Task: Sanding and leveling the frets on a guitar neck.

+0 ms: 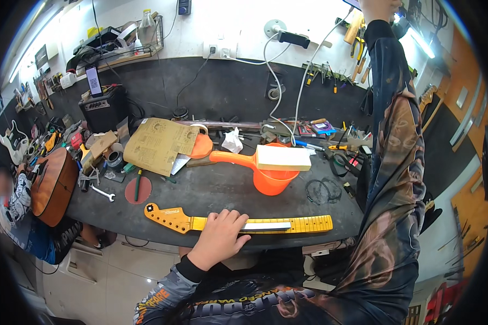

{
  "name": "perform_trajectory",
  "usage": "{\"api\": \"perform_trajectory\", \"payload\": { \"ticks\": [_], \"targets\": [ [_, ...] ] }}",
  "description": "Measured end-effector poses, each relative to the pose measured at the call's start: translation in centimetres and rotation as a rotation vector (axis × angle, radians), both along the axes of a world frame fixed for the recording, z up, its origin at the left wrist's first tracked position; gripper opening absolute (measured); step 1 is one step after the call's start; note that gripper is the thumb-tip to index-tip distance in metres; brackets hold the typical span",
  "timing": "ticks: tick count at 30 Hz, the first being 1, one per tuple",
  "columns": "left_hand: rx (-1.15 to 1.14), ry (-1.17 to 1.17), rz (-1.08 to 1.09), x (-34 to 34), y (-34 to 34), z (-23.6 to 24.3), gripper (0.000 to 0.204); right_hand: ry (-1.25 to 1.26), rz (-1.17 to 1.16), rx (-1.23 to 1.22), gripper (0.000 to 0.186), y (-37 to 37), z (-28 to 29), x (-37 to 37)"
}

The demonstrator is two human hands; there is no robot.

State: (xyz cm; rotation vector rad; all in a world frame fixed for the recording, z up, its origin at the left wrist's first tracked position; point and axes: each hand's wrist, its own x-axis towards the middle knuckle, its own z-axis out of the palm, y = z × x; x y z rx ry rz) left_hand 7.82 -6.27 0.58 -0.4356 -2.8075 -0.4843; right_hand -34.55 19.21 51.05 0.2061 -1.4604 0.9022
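A guitar neck (311, 223) with a yellow-amber finish and dark fret lines lies across the front of the bench, headstock to the left. On its fretboard lies a long, straight bar (274, 226) with a white top and a dark side. My left hand (220, 238) is closed over the bar's left end, its fingers on the far side and its thumb on the near side, pressed to the neck. Raised high at the top right, my right hand (380, 10) is cut off by the picture's edge beside a lit lamp (421, 42); its fingers are hidden.
Behind the neck stands an orange dipper (271, 184) with a white block (283, 158) across it. Sandpaper sheets (160, 145), a wrench (102, 193) and coiled strings (323, 190) lie around. At left, another person (16, 200) sits with an acoustic guitar (54, 186).
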Motion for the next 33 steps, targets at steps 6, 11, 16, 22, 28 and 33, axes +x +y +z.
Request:
{"api": "perform_trajectory", "payload": {
  "ticks": [6,11,16,22,28,33],
  "targets": [
    [0.032,0.017,-0.084,-0.5,0.0,-0.4,0.054,-0.126,-0.184,-0.128,0.15,2.8,3.4,3.1],
    [0.036,0.014,-0.092,-0.5,-0.4,-0.5,0.053,-0.093,-0.192,-0.129,0.149,2.8,3.7,2.2],
    [0.039,-0.008,-0.083,-0.5,-0.4,-0.6,0.053,-0.144,-0.224,-0.151,0.145,2.4,4.0,2.6],
    [0.043,0.012,-0.094,-0.5,-0.3,-0.9,0.052,-0.119,-0.235,-0.173,0.139,2.5,3.9,2.7],
    [0.052,0.014,-0.109,-0.6,-0.3,-1.2,0.052,-0.024,-0.242,-0.173,0.133,3.0,4.0,1.6],
    [0.052,0.008,-0.093,-0.5,-0.4,-1.0,0.051,0.004,-0.176,-0.172,0.125,1.5,2.4,3.0]
  ]
}}
